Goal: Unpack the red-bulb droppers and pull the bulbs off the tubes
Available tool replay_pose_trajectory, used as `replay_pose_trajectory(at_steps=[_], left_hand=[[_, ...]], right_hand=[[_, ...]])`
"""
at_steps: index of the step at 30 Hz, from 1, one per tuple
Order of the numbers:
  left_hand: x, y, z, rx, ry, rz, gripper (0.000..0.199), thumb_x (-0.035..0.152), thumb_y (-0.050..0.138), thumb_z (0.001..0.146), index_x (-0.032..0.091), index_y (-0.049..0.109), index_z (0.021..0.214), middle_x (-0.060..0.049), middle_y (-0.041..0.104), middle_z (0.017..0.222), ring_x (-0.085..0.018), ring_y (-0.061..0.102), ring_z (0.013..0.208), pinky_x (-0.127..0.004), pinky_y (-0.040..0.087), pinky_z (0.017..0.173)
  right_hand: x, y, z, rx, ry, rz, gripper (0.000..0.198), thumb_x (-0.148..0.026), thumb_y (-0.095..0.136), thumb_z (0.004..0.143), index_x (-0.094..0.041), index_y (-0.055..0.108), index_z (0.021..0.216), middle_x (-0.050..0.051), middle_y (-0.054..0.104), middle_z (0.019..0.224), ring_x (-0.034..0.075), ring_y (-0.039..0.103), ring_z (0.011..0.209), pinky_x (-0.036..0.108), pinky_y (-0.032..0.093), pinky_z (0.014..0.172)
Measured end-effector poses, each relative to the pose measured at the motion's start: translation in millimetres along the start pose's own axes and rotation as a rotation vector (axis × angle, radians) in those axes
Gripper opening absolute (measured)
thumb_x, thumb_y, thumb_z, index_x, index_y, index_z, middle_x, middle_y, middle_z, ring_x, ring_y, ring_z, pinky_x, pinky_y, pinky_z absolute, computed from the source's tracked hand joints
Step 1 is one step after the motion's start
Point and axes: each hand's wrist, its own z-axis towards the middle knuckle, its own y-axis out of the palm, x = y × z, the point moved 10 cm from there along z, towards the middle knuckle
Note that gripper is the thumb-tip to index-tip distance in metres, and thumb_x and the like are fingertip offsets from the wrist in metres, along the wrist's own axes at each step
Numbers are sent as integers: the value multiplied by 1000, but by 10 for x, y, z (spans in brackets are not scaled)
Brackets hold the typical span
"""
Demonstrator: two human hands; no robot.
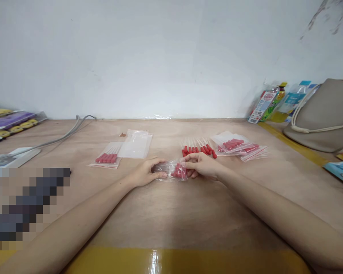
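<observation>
A clear plastic bag with red-headed sticks inside lies between my two hands, just above or on the wooden table. My left hand pinches the bag's left end between thumb and fingers. At the other end, my right hand has its fingers closed on the bag's edge near the red heads. Behind my right hand is a loose pile of red-headed sticks with thin pale shafts. Filled bags are stacked to its right. On the left lie another filled bag and a stack of flat bags.
Bottles and a carton stand at the back right beside a grey-beige bag with a cord. A power strip with a grey cable and yellow and purple packs are at left. A blurred-out dark object lies nearer.
</observation>
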Motion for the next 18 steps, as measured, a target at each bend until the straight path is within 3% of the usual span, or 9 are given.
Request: replay_pose_trajectory(at_steps=[4, 8, 13, 16, 18], left_hand=[[-13, 8, -3, -5, -12, -3, 47, 45, 61, 74, 21, 54, 114, -3, 61, 101, -18, 55, 87, -28, 43, 74], [-4, 3, -6, -5, -25, -8, 48, 45, 61, 73, 20, 54, 113, -3, 61, 101, -17, 55, 88, -28, 43, 76], [-10, 4, -4, -10, -24, -9, 48, 46, 61, 73, 20, 54, 113, -3, 60, 103, -18, 55, 90, -29, 43, 78], [-57, 8, -1, -7, -44, -9, 50, 47, 62, 72, 19, 54, 113, -4, 60, 103, -18, 55, 90, -29, 43, 79], [-75, 7, 2, -4, -47, -9, 51, 47, 63, 72, 19, 53, 113, -4, 60, 102, -18, 55, 91, -29, 43, 79]], right_hand=[[-58, 70, -14, -75, -70, -5, 29, -27, 75, 59, -15, 60, 81, -3, 61, 62, 5, 55, 53, 16, 44, 46], [-132, -12, -12, -59, -109, -39, 28, -28, 73, 63, -13, 61, 83, -3, 60, 61, 5, 52, 51, 15, 40, 44], [-452, -491, -101, 59, -192, -42, 24, -26, 72, 64, -14, 61, 82, 1, 64, 68, 8, 57, 56, 21, 47, 53], [-677, -962, -228, 298, -256, -64, 23, -24, 72, 63, -16, 58, 80, 0, 64, 62, 8, 57, 51, 20, 46, 49], [-853, -1143, -305, 415, -396, -50, 20, -24, 71, 66, -16, 57, 78, 2, 65, 67, 11, 61, 60, 23, 49, 57]])
